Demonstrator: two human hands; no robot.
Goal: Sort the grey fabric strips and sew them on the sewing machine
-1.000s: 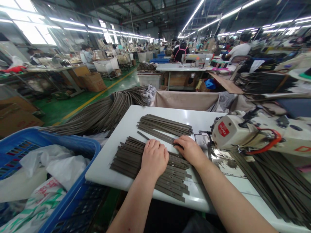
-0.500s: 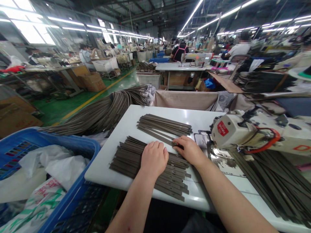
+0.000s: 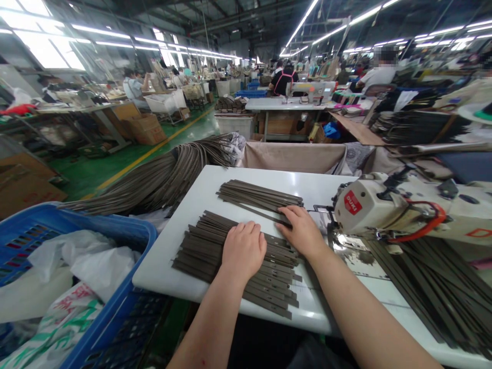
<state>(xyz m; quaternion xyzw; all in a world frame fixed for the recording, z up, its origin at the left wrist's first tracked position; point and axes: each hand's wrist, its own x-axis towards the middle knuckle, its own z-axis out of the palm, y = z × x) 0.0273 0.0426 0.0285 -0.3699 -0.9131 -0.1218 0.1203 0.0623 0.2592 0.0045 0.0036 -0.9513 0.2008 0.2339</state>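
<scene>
On top of the near pile of dark grey-brown strips [image 3: 203, 246] lies my left hand [image 3: 244, 248], its fingers bent down over them and close together. Their lower sides are hidden. My right hand [image 3: 302, 230] is at the right end of a single strip [image 3: 255, 213], with that end between thumb and fingers. This strip lies slanted on the white table [image 3: 169, 256], just below the far pile of strips [image 3: 261, 195]. My right fingertips come close to the right end of that far pile. Several near strips show small light marks by their right ends.
A sewing machine [image 3: 369, 205] stands right of my right hand, with more strips [image 3: 434, 292] beside it. A blue basket [image 3: 142, 225] holding plastic bags is at the left. Long strips [image 3: 165, 179] hang beyond the table's left edge. A cloth-lined bin [image 3: 292, 156] stands behind the table.
My right hand has moved slightly away from me, toward the far pile. Two strips lay apart between the piles; now one shows there. My left hand has stayed on the near pile.
</scene>
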